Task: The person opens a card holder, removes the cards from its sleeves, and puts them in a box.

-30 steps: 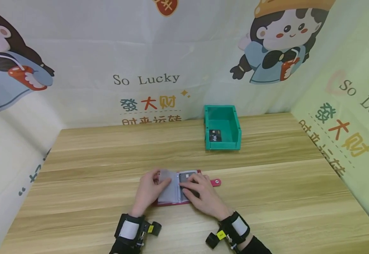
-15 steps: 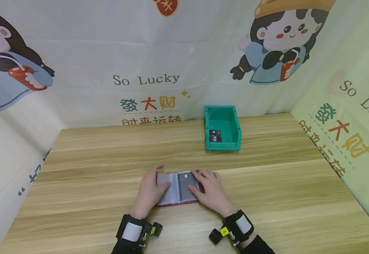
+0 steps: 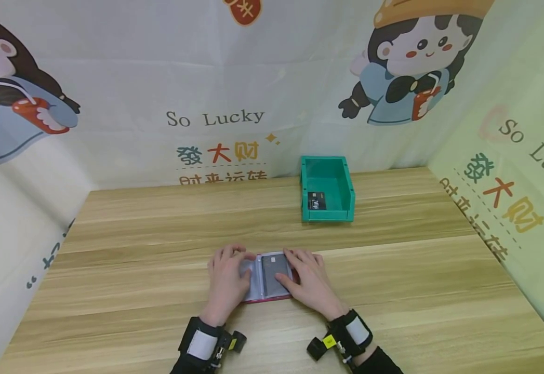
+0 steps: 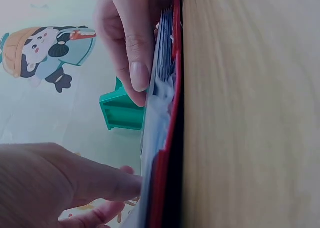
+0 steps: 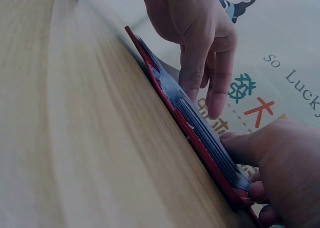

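Note:
A red-covered card holder lies spread on the table, clear sleeves facing up. A grey card shows in its right-hand sleeve. My left hand rests over the left sleeves, its thumb touching the plastic; the right wrist view shows its fingers fairly straight. My right hand grips the right edge, thumb on top of the stacked sleeves and fingers at the side of the red cover. The strap at that edge is hidden under the right hand in the head view.
Toward the back of the wooden table stands a green bin. A black card marked Vip leans inside it at the left. Printed cloth walls enclose the back and sides.
My right hand has shifted from the grey card to the holder's right edge, uncovering the card. My left hand has moved right from the left edge, over the left sleeves.

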`<action>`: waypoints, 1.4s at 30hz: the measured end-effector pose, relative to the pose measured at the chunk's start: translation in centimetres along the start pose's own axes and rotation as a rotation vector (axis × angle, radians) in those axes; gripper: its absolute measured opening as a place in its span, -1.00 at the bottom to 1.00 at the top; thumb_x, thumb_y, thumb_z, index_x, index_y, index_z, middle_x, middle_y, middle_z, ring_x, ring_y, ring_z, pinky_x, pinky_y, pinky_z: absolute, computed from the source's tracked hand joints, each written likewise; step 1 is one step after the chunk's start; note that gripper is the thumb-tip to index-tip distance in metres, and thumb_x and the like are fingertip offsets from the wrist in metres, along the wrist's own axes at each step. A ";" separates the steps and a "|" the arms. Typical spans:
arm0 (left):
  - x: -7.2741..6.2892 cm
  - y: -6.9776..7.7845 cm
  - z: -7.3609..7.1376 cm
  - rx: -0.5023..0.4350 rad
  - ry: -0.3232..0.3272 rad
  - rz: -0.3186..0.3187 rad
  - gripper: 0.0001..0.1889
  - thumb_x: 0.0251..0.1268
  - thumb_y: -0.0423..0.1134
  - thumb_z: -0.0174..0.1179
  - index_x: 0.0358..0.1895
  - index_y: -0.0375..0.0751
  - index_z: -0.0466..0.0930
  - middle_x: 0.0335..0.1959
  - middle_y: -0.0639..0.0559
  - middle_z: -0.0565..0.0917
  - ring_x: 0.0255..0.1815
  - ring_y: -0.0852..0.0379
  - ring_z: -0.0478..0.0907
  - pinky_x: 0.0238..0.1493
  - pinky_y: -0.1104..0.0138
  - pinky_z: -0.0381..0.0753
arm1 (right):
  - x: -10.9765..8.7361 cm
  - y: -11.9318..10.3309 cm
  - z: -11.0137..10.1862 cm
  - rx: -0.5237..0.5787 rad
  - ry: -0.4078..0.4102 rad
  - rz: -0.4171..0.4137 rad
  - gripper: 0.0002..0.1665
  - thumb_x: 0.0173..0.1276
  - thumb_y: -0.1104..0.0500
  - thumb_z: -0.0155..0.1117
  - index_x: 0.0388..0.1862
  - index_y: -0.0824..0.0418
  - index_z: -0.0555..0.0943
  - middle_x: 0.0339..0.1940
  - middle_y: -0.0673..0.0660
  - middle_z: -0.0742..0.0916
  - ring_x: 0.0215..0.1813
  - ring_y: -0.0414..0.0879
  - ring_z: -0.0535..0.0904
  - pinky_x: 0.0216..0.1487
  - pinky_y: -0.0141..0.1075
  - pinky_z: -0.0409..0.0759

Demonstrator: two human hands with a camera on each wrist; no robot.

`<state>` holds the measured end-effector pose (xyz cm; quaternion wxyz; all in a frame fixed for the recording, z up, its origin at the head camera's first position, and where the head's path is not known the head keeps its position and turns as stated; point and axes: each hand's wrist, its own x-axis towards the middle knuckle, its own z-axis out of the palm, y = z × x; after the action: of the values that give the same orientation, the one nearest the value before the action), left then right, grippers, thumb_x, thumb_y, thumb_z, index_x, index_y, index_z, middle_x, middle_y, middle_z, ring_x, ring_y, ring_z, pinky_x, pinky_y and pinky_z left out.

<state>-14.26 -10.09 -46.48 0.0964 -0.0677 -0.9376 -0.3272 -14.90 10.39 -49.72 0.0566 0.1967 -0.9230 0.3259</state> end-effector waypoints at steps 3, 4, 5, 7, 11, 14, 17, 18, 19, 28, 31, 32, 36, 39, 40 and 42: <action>-0.2 0.1 0.1 0.047 -0.003 -0.010 -0.79 0.16 -0.54 0.36 -0.16 -0.27 0.81 0.04 -0.21 0.67 0.23 -0.31 0.45 0.26 -0.20 0.27 | 0.0 0.0 0.0 0.005 -0.001 0.002 -0.27 0.46 -0.02 0.40 0.44 0.40 0.53 0.12 0.21 0.71 0.11 0.08 0.54 0.22 0.03 0.31; -0.2 0.1 0.1 0.064 0.003 -0.001 -0.80 0.16 -0.53 0.36 -0.18 -0.26 0.81 0.01 -0.20 0.69 0.20 -0.28 0.47 0.24 -0.19 0.28 | 0.0 0.0 0.0 0.006 0.000 0.001 -0.27 0.46 -0.02 0.40 0.43 0.40 0.53 0.12 0.21 0.71 0.11 0.08 0.54 0.22 0.03 0.30; -0.2 0.1 0.1 0.079 0.011 0.012 -0.81 0.15 -0.53 0.36 -0.19 -0.26 0.81 -0.02 -0.19 0.71 0.16 -0.26 0.49 0.22 -0.17 0.31 | 0.0 -0.1 0.0 0.010 0.000 0.000 -0.27 0.46 -0.02 0.40 0.43 0.41 0.53 0.11 0.20 0.71 0.11 0.08 0.54 0.22 0.04 0.30; -0.3 0.2 0.1 0.109 0.027 0.041 -0.83 0.13 -0.53 0.37 -0.22 -0.27 0.81 -0.11 -0.16 0.74 0.06 -0.21 0.55 0.13 -0.12 0.38 | 0.0 -0.1 0.0 0.012 0.005 -0.001 -0.27 0.45 -0.02 0.41 0.42 0.41 0.54 0.09 0.20 0.71 0.10 0.08 0.54 0.22 0.03 0.30; -0.4 0.3 0.1 0.069 0.009 0.072 -0.84 0.20 -0.57 0.33 -0.20 -0.34 0.77 -0.21 -0.17 0.76 -0.11 -0.12 0.63 0.02 -0.02 0.55 | 0.0 -0.1 0.0 0.013 0.009 -0.004 -0.27 0.44 -0.02 0.41 0.42 0.41 0.54 0.08 0.19 0.71 0.10 0.07 0.54 0.22 0.03 0.30; -0.4 0.5 0.2 -0.008 -0.032 0.061 -0.83 0.27 -0.62 0.26 -0.14 -0.41 0.74 -0.19 -0.23 0.76 -0.15 -0.09 0.67 -0.02 0.02 0.65 | 0.0 0.0 0.1 0.015 0.010 -0.004 -0.27 0.44 -0.02 0.41 0.41 0.41 0.54 0.07 0.18 0.72 0.09 0.07 0.54 0.22 0.03 0.30; -0.3 0.4 0.3 -0.049 -0.049 0.050 -0.85 0.30 -0.61 0.24 -0.13 -0.43 0.73 -0.20 -0.22 0.75 -0.21 -0.02 0.66 -0.10 0.10 0.68 | 0.0 0.0 0.1 0.017 0.013 -0.005 -0.27 0.43 -0.02 0.42 0.41 0.42 0.55 0.08 0.19 0.72 0.07 0.07 0.54 0.22 0.03 0.29; -0.3 0.5 0.3 -0.061 -0.053 0.047 -0.86 0.30 -0.60 0.25 -0.14 -0.43 0.73 -0.24 -0.20 0.74 -0.25 0.02 0.65 -0.15 0.16 0.67 | 0.0 0.0 0.1 0.018 0.012 -0.004 -0.27 0.43 -0.02 0.42 0.41 0.42 0.55 0.08 0.19 0.72 0.07 0.07 0.54 0.22 0.03 0.29; -0.2 0.5 0.4 -0.069 -0.057 0.041 -0.87 0.30 -0.58 0.26 -0.15 -0.43 0.73 -0.27 -0.18 0.73 -0.28 0.05 0.63 -0.19 0.22 0.65 | 0.0 0.0 0.1 0.019 0.011 -0.004 -0.27 0.44 -0.02 0.42 0.41 0.42 0.55 0.08 0.20 0.72 0.08 0.07 0.54 0.22 0.03 0.29; 0.2 0.6 0.5 -0.157 -0.110 -0.030 -0.87 0.39 -0.38 0.32 -0.16 -0.42 0.76 -0.37 -0.08 0.70 -0.38 0.19 0.51 -0.35 0.42 0.44 | 0.0 -0.1 0.0 0.013 -0.008 0.004 -0.27 0.44 -0.03 0.42 0.42 0.41 0.54 0.04 0.18 0.70 0.03 0.05 0.51 0.21 0.04 0.29; 0.2 0.6 0.6 -0.169 -0.113 -0.040 -0.86 0.41 -0.37 0.31 -0.16 -0.42 0.76 -0.36 -0.07 0.69 -0.37 0.19 0.50 -0.34 0.42 0.44 | 0.0 -0.1 -0.1 0.001 -0.007 0.003 -0.26 0.43 -0.05 0.42 0.41 0.40 0.55 0.01 0.17 0.70 0.01 0.04 0.50 0.19 0.03 0.29; 0.2 0.6 0.6 -0.171 -0.115 -0.044 -0.86 0.41 -0.36 0.31 -0.16 -0.42 0.76 -0.36 -0.07 0.69 -0.37 0.19 0.50 -0.33 0.42 0.44 | 0.0 -0.1 -0.1 -0.002 -0.007 0.003 -0.25 0.43 -0.05 0.42 0.41 0.40 0.55 0.01 0.16 0.70 0.01 0.04 0.50 0.19 0.02 0.29; 0.2 0.5 0.7 -0.175 -0.117 -0.044 -0.85 0.42 -0.33 0.32 -0.19 -0.40 0.75 -0.38 -0.05 0.64 -0.36 0.18 0.47 -0.31 0.42 0.42 | 0.0 -0.1 -0.1 -0.003 -0.007 0.006 -0.24 0.43 -0.07 0.43 0.42 0.38 0.55 0.01 0.16 0.70 0.01 0.04 0.50 0.18 0.02 0.29; 0.2 0.5 0.8 -0.168 -0.119 -0.039 -0.85 0.42 -0.30 0.32 -0.22 -0.37 0.73 -0.40 -0.04 0.59 -0.31 0.13 0.44 -0.24 0.37 0.38 | 0.0 -0.1 -0.1 0.001 -0.009 0.010 -0.24 0.43 -0.07 0.43 0.42 0.38 0.55 0.03 0.17 0.70 0.03 0.05 0.51 0.19 0.03 0.29; 0.1 0.5 0.9 -0.165 -0.122 -0.040 -0.84 0.43 -0.29 0.32 -0.23 -0.36 0.72 -0.40 -0.04 0.57 -0.29 0.12 0.43 -0.22 0.36 0.36 | 0.0 -0.1 -0.1 0.003 -0.009 0.010 -0.24 0.43 -0.07 0.43 0.42 0.38 0.55 0.04 0.18 0.70 0.04 0.05 0.52 0.19 0.03 0.30; 0.1 0.6 0.9 -0.160 -0.126 -0.042 -0.83 0.44 -0.27 0.32 -0.24 -0.34 0.71 -0.40 -0.03 0.53 -0.25 0.09 0.41 -0.19 0.34 0.32 | 0.0 -0.1 -0.1 0.005 -0.010 0.009 -0.24 0.43 -0.07 0.43 0.42 0.38 0.55 0.06 0.19 0.71 0.05 0.07 0.52 0.20 0.04 0.30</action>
<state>-14.35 -9.07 -46.80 0.0247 -0.0759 -0.9139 -0.3979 -14.85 10.37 -49.63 0.0501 0.1941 -0.9234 0.3275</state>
